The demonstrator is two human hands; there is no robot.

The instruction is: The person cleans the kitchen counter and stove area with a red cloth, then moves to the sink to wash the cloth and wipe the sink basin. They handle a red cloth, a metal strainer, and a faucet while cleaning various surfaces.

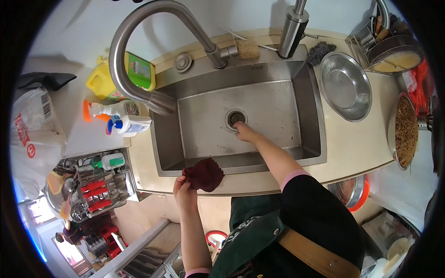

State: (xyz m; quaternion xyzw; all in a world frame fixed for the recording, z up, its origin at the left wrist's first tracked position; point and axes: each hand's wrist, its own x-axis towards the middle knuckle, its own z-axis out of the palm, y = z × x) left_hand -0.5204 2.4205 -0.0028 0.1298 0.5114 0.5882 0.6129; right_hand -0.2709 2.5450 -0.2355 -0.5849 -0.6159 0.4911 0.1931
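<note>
My left hand [185, 194] pinches a dark red cloth [205, 174] by its edge, above the counter's front edge and the near rim of the sink. My right hand [244, 132] reaches down into the stainless steel sink [205, 139], its fingertips at the round drain strainer [236, 116]. Whether those fingers grip the strainer or only touch it cannot be made out. A few small dark specks lie on the sink floor around the drain. Over the sink's left side curves the gooseneck faucet [120, 52].
Left of the sink stand a yellow jug [100, 81], a spray bottle [127, 108] and a pump bottle [135, 125]. At right are a metal bowl [346, 87], a steel wool scrubber [320, 52] and a bowl of brown crumbly food [406, 132]. Another person [71, 234] is far off, lower left.
</note>
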